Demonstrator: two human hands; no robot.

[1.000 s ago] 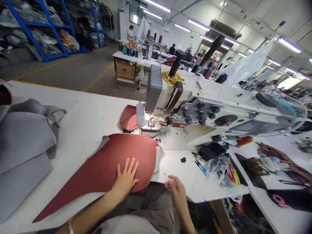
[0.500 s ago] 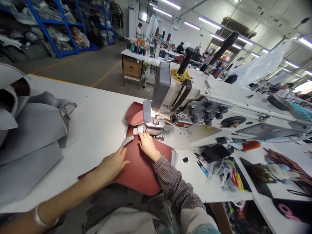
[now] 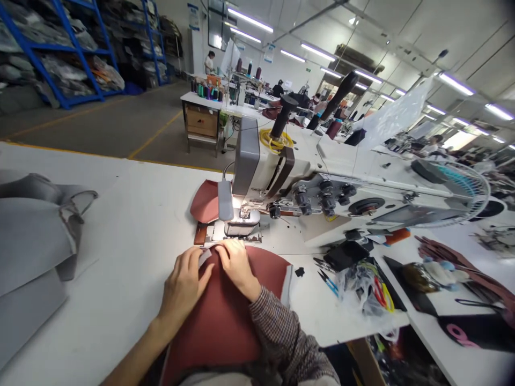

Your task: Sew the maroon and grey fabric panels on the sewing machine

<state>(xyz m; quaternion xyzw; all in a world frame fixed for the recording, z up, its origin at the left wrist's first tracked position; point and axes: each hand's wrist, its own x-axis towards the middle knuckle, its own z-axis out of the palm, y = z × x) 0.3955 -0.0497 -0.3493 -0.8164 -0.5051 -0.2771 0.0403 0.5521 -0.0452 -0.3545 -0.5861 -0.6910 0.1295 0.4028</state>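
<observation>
A reddish-brown leather-like panel (image 3: 229,321) with grey edging lies across the table's front edge toward my lap. My left hand (image 3: 183,284) grips its far left corner, thumb on top and fingers at the edge, beside a short grey edge strip (image 3: 205,258). My right hand (image 3: 238,266) is closed on the far edge, fingertips bent over it, close to the left hand. Just beyond the fingers is the sewing machine's lit presser foot (image 3: 244,213) above its raised bed (image 3: 241,229). A second reddish piece (image 3: 206,202) lies behind the bed's left side.
Grey panels (image 3: 32,241) are piled on the left of the table (image 3: 124,230). The machine head (image 3: 322,166) spans the right. Blue-handled snips (image 3: 329,282), a plastic bag (image 3: 358,284) and a black scrap (image 3: 300,272) lie at right.
The panel's far edge has come back toward me, away from the presser foot. My left hand has moved up to the corner and closed on it. The view has shifted right.
</observation>
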